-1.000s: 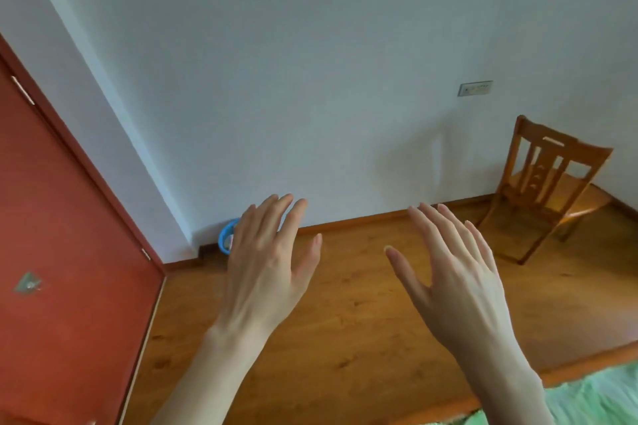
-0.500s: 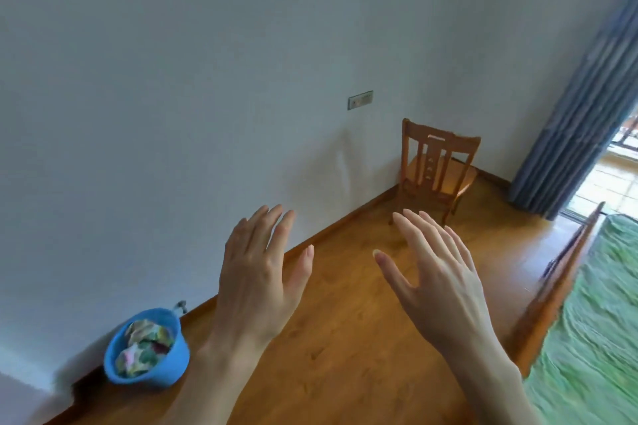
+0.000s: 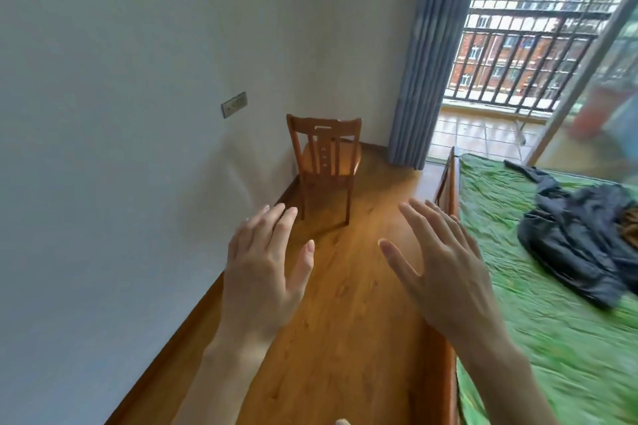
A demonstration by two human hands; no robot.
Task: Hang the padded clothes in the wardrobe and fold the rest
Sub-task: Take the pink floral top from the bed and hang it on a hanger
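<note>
Hands are taking up the middle of the frame, both raised in front of the person with their backs turned toward the camera. The left hand is sitting just left of center, its fingers straight and close together, pointing up toward the top of the frame, the thumb standing out to the right; it is holding nothing. The right hand is hovering just right of center, its fingers stretched out, slightly fanned and leaning toward the upper left, the thumb reaching left toward the other hand; it too is holding nothing. The two are staying apart, with bare wooden floor showing between the thumbs. Both forearms are running down to the lower edge of the frame.

Dark clothes are lying in a crumpled heap at the right edge of the frame, on the green sheet of the bed, well apart from both hands. Whether they are padded is not clear.

A wooden chair is standing upright above the hands, beside the white wall. A blue-grey curtain is hanging at upper center, and a balcony railing is showing at the upper right.
</note>
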